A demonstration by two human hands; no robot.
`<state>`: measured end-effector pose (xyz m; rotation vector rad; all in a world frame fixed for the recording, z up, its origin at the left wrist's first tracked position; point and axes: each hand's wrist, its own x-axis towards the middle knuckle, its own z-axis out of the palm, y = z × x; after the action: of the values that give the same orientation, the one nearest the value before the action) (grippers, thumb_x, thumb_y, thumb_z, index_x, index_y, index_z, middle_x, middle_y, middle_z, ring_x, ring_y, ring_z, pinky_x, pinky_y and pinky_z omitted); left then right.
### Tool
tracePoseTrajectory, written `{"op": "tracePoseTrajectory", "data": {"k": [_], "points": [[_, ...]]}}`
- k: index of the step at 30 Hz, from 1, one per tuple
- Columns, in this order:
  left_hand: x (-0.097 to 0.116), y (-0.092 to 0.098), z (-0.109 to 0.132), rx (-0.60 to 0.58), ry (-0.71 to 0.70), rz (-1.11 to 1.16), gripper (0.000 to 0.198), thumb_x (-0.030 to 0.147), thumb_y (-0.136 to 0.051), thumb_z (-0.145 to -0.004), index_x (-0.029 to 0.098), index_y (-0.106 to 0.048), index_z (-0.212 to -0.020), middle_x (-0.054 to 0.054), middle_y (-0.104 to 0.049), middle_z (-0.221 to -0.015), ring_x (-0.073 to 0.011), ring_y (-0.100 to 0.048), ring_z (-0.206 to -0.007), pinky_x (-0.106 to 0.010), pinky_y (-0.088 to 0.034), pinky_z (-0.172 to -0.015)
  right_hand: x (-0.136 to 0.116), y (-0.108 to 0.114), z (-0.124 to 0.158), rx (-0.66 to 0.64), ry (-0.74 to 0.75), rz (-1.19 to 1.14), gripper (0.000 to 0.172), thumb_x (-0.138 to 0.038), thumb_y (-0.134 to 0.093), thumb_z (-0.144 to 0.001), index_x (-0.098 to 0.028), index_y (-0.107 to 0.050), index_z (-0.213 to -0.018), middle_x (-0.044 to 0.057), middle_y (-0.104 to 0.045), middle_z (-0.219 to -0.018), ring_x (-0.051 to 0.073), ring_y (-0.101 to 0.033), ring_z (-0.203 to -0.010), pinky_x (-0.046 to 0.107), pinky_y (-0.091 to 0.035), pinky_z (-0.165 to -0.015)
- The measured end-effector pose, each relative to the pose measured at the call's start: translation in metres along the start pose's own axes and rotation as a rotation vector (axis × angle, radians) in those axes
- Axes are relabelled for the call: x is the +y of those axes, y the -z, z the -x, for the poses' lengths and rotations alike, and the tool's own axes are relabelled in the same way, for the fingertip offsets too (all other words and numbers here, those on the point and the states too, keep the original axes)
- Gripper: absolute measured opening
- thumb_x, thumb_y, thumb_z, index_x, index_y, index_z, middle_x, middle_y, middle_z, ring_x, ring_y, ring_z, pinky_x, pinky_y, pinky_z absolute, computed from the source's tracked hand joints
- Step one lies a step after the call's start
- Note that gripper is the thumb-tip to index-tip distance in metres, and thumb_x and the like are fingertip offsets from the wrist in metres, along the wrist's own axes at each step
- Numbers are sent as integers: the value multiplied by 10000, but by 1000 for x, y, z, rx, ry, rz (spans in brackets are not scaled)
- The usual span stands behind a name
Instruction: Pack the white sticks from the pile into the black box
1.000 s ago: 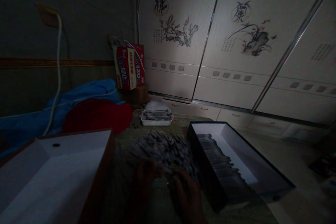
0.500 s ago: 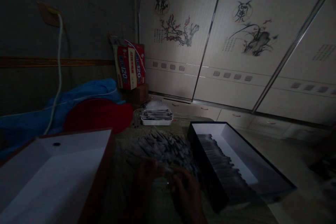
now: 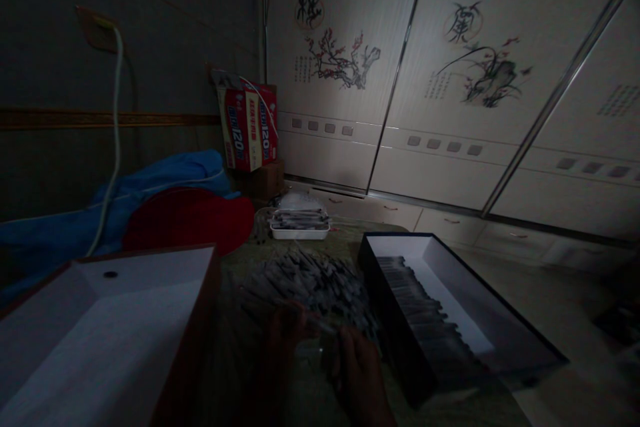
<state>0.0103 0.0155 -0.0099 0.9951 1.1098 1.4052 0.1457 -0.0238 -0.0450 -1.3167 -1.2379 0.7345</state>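
Note:
The scene is very dark. My left hand [image 3: 283, 333] and my right hand [image 3: 357, 363] are close together at the near edge of a heap of thin grey sticks [image 3: 310, 283] on the table. Both hands have curled fingers that seem to pinch a few sticks between them; what they grip is hard to make out. To the right stands a long black box [image 3: 500, 327] with a white inside, holding a row of the same sticks along its left side. To the left lies a brown box lid [image 3: 100, 320] with a white, bare inside.
A small white tray [image 3: 299, 230] of sticks sits at the table's far end. A red round thing [image 3: 190, 217] and blue cloth [image 3: 150, 177] lie at the left. A red carton [image 3: 247, 123] stands by the wall. Painted wardrobe doors [image 3: 450, 80] fill the back.
My hands have shifted slightly toward me and to the right at the heap's near edge. The boxes and the heap have not moved.

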Motion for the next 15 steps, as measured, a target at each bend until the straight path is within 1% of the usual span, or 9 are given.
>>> {"op": "tracePoseTrajectory", "data": {"k": [2, 3, 4, 6, 7, 8, 9, 11, 15], "points": [[0, -1, 0, 16, -6, 0, 241, 389, -677, -646, 190, -582, -743, -17, -726, -705, -204, -696, -653, -297, -558, -572, -2, -1, 1, -32, -49, -34, 521, -543, -314, -914, -215, -502, -556, -19, -474, -471, 121, -479, -441, 222, -394, -470], [0, -1, 0, 24, -1, 11, 248, 395, -678, -643, 190, -581, -742, -16, -726, -696, -198, -692, -627, -299, -558, -567, -4, 0, 1, -48, -59, -42, 509, -529, -314, -919, -213, -522, -579, -16, -490, -482, 125, -496, -454, 222, -405, -481], [-1, -1, 0, 33, 9, 23, 260, 404, -684, -635, 190, -579, -739, -16, -725, -686, -194, -687, -601, -303, -559, -562, -5, 0, 2, -57, -58, -45, 479, -518, -329, -918, -207, -561, -636, -9, -525, -515, 132, -521, -483, 224, -418, -500], [-2, -1, -1, 45, 33, 47, 290, 421, -700, -618, 187, -580, -739, -15, -724, -673, -197, -685, -587, -313, -563, -559, -9, 2, 3, -57, -48, -36, 375, -498, -401, -897, -197, -620, -851, 13, -609, -648, 149, -574, -581, 228, -444, -549], [-2, 0, -1, 51, 38, 58, 301, 428, -707, -613, 186, -583, -741, -15, -723, -672, -200, -687, -594, -317, -565, -561, -10, 3, 3, -59, -42, -25, 345, -485, -438, -884, -196, -612, -956, 21, -631, -712, 155, -589, -626, 229, -451, -571], [-2, -1, -2, 53, 38, 65, 305, 431, -711, -612, 185, -584, -741, -14, -722, -670, -201, -687, -597, -318, -566, -563, -11, 3, 3, -62, -33, -10, 337, -471, -461, -874, -196, -597, -1013, 23, -639, -746, 159, -595, -650, 229, -453, -583], [-2, -1, -2, 56, 36, 69, 303, 429, -713, -612, 185, -585, -738, -13, -721, -667, -200, -687, -599, -316, -565, -564, -11, 4, 3, -66, -23, 5, 326, -457, -470, -871, -194, -592, -1019, 22, -639, -750, 159, -595, -653, 227, -451, -581], [-2, -1, -3, 60, 30, 63, 290, 418, -715, -618, 186, -587, -737, -13, -723, -666, -193, -683, -592, -307, -562, -560, -12, 4, 2, -77, -3, 24, 294, -437, -461, -876, -190, -602, -953, 16, -631, -716, 154, -588, -634, 222, -444, -573], [-3, -2, -4, 41, 36, 51, 293, 417, -719, -608, 193, -576, -731, -18, -727, -661, -191, -675, -562, -298, -551, -530, -14, 3, 1, -60, 13, -9, 306, -443, -443, -884, -187, -604, -836, 1, -605, -637, 141, -566, -579, 214, -430, -556]]}}
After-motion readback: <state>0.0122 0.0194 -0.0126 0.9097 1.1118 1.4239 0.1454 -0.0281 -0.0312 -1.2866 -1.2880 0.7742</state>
